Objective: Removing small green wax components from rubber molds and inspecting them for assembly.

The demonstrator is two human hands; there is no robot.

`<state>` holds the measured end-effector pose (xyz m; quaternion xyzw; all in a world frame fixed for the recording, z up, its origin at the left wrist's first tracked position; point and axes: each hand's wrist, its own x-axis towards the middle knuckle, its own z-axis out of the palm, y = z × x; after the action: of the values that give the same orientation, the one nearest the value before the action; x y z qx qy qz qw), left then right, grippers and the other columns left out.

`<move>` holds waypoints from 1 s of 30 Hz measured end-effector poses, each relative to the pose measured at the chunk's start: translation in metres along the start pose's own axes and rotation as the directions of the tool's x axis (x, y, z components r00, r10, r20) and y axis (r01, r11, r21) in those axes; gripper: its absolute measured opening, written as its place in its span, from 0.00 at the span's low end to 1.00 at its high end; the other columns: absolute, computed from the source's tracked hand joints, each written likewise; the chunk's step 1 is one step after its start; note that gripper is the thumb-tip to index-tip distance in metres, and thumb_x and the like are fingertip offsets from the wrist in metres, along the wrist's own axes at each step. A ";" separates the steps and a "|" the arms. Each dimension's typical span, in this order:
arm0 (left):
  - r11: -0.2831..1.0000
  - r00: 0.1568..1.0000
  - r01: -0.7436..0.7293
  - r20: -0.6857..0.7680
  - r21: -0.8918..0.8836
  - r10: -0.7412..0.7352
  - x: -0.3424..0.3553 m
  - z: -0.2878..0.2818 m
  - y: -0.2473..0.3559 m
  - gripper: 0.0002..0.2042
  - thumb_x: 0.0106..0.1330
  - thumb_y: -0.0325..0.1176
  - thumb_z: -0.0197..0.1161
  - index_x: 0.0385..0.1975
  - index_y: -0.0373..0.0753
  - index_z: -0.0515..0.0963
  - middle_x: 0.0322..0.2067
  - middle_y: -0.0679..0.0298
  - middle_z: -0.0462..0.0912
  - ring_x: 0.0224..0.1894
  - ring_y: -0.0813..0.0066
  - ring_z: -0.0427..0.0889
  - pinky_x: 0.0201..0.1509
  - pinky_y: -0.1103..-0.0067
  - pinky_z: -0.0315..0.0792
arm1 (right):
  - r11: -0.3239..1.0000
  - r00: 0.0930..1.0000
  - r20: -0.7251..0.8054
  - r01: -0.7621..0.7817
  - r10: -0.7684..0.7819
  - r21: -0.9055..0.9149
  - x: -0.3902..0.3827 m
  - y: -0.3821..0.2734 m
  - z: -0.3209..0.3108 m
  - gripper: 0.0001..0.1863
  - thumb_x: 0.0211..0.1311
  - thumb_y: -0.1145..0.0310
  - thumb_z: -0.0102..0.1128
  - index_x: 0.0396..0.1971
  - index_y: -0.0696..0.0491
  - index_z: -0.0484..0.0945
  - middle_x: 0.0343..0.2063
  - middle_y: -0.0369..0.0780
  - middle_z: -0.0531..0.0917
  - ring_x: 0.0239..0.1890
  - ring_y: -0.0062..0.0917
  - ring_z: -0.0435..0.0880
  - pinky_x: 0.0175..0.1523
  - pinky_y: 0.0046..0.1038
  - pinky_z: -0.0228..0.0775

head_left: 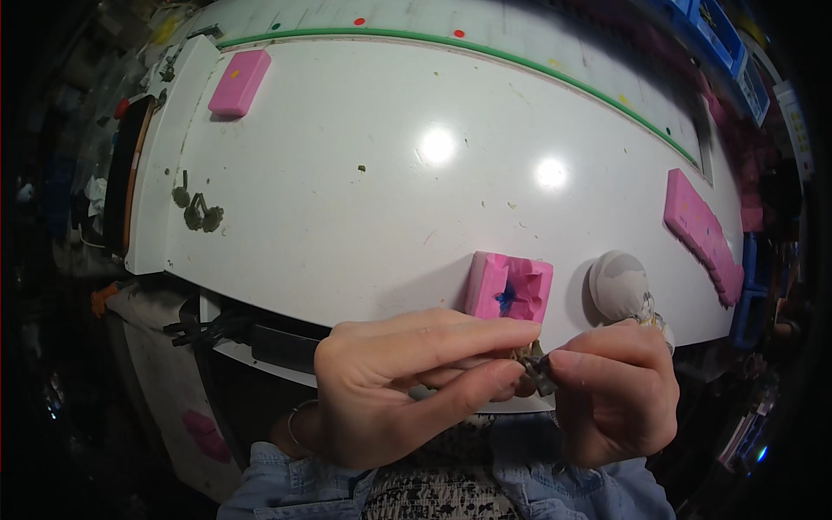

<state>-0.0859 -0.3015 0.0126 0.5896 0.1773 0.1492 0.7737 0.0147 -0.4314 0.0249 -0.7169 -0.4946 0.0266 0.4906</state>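
Just past the near edge of the white table, my two hands meet fingertip to fingertip. My left hand [394, 381] is closed, pinching something small and yellowish-brown that its fingers mostly hide. A small dark olive-grey piece [542, 382] juts out between the hands; the thumb and finger of my right hand [620, 390] are closed on its edge. Right behind my left fingertips a pink mould block [485, 286] stands on the table, with a hollow and a blue spot inside. To the right of it sits a pale round cloth bundle [617, 284], close to my right hand.
A pink block [241, 82] lies at the far left, and a row of pink blocks [702, 234] at the right. Dark green scraps [204, 215] lie on the left side. A green strip [399, 33] runs along the back. Black cables [217, 331] stick out below the left table edge.
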 end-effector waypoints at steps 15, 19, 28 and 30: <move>0.998 0.999 -0.043 0.030 0.036 0.042 0.002 0.001 0.000 0.10 0.50 0.15 0.60 0.33 0.23 0.75 0.26 0.49 0.78 0.27 0.71 0.80 0.30 0.83 0.76 | 0.991 0.999 -0.042 0.003 -0.008 -0.133 -0.004 -0.003 0.001 0.10 0.43 0.85 0.58 0.28 0.58 0.74 0.21 0.40 0.74 0.21 0.20 0.72 0.26 0.18 0.61; 0.997 0.999 -0.044 0.023 0.066 0.042 0.003 0.001 -0.002 0.10 0.49 0.15 0.60 0.33 0.23 0.75 0.27 0.50 0.77 0.27 0.71 0.80 0.30 0.84 0.76 | 0.992 0.999 -0.032 0.035 -0.039 -0.121 -0.003 0.002 -0.001 0.11 0.41 0.86 0.59 0.28 0.59 0.74 0.21 0.41 0.74 0.20 0.21 0.72 0.25 0.19 0.61; 0.998 1.000 -0.026 0.015 0.063 0.025 0.004 0.003 -0.004 0.09 0.50 0.15 0.60 0.32 0.23 0.75 0.27 0.49 0.77 0.27 0.71 0.80 0.30 0.84 0.77 | 0.981 0.997 -0.028 0.071 -0.077 -0.182 -0.001 0.004 -0.002 0.13 0.37 0.86 0.60 0.27 0.59 0.75 0.19 0.41 0.74 0.19 0.21 0.72 0.24 0.18 0.60; 0.999 1.000 -0.007 0.009 0.048 0.006 0.004 0.004 -0.004 0.09 0.50 0.15 0.60 0.32 0.23 0.75 0.27 0.49 0.77 0.27 0.70 0.80 0.30 0.84 0.77 | 0.995 0.999 -0.029 0.035 -0.037 -0.090 -0.002 0.007 -0.003 0.13 0.37 0.86 0.61 0.27 0.60 0.75 0.18 0.41 0.74 0.19 0.21 0.72 0.23 0.18 0.59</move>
<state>-0.0803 -0.3040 0.0096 0.6092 0.1757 0.1449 0.7596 0.0203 -0.4352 0.0210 -0.7294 -0.5005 -0.0155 0.4661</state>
